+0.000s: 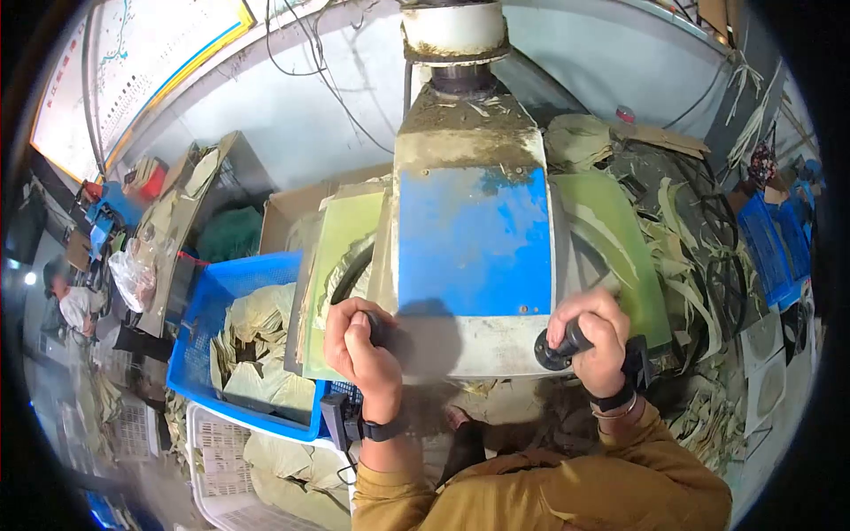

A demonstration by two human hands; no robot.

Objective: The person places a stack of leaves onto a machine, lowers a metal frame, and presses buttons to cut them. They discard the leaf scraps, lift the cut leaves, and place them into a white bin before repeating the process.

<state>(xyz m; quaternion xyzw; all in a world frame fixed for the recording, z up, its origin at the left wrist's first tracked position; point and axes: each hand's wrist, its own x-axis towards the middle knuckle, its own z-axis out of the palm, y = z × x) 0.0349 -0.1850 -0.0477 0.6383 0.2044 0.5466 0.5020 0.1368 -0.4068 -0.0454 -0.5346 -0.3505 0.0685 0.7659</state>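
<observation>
My left hand is wrapped round a black knob at the left front of a machine with a blue top plate. On the right, my right hand grips a black handle at the machine's front corner. Green sheets lie under the machine head on both sides, with a dark curved edge over each. A white column rises behind the blue plate. Both wrists wear black bands.
A blue crate with dried leaf sheets stands at the left, above a white basket holding more. Leaf strips pile up at the right, near a blue crate. Another person is at the far left.
</observation>
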